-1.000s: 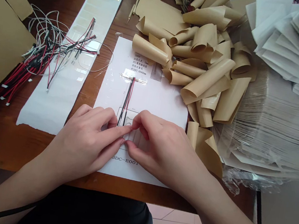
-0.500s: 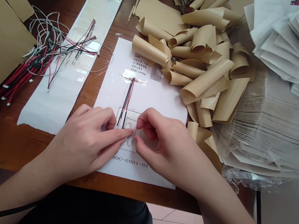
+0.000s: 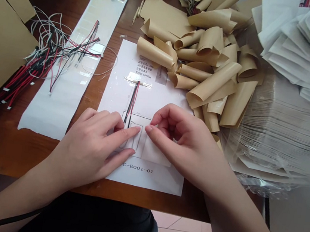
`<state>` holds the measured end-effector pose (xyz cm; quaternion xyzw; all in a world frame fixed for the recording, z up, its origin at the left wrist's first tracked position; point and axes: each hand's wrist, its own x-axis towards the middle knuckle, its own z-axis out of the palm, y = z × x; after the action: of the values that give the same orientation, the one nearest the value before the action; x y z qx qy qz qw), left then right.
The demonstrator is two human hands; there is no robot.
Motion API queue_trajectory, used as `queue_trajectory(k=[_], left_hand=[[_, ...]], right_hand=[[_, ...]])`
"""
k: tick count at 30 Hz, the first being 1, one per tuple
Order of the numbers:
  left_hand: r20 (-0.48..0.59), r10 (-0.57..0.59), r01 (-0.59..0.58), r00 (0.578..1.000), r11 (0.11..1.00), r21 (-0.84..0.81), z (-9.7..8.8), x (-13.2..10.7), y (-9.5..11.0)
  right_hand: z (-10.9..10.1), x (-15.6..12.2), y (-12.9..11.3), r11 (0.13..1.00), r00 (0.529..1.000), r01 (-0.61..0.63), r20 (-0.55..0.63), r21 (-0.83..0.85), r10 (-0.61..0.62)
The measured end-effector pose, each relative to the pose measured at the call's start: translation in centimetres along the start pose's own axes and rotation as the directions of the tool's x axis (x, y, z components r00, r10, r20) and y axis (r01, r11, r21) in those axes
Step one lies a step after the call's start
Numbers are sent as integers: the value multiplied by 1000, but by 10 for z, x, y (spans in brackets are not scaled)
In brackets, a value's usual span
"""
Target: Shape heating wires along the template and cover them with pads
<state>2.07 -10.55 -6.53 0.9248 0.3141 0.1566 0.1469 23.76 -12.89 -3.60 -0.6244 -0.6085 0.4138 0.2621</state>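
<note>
My left hand rests on a printed paper sheet, index finger and thumb stretched out and apart. Its index fingertip presses on a thin looped wire lying inside the printed square. From that square, black and red leads run up to a strip of clear tape on the paper. Thumb and index finger of my right hand pinch the upper left corner of a thin whitish square sheet, just right of the wire. The hand partly covers that sheet.
Curled brown paper pieces pile up beyond my right hand. Stacked white sheets in clear plastic stand at the right. On the left, bundled red and black wires lie across a label strip, beside a cardboard box.
My right hand has shifted slightly up and right, and the whitish sheet now shows beneath it. My left index fingertip has slid a little up and right on the wire; its thumb has spread away.
</note>
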Motion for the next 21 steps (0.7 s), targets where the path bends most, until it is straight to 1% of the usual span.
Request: queue_trajectory(k=[2,4,7,10,13,15,18,21], left_hand=[[-13,2,-2,1000,1000,7,1,0,0],[-24,4,-4,1000,1000,27,1,0,0],[-25,5,-3,1000,998,61,2,0,1],[-32,-9,11,999,998,62,1,0,2],[-41,-21,24,999,997,67,1,0,2],[-35,-38,39,999,999,28,1,0,1],[-13,-77,76,997,994,-73,0,1,-2],[2,-95,94,995,989,-113,-1,0,-3]], right_hand=[[-2,1,1,1000,1000,-14,1,24,14],[-3,2,1,1000,1000,-4,10,10,4],[-4,3,0,995,996,67,56,-74,-63],[-4,3,0,975,984,149,117,-164,-131],[-3,3,1,956,977,193,132,-219,-167],[-2,3,1,950,974,208,137,-231,-179],[-2,3,1,948,972,220,137,-232,-192],[-1,3,1,940,970,231,137,-249,-202]])
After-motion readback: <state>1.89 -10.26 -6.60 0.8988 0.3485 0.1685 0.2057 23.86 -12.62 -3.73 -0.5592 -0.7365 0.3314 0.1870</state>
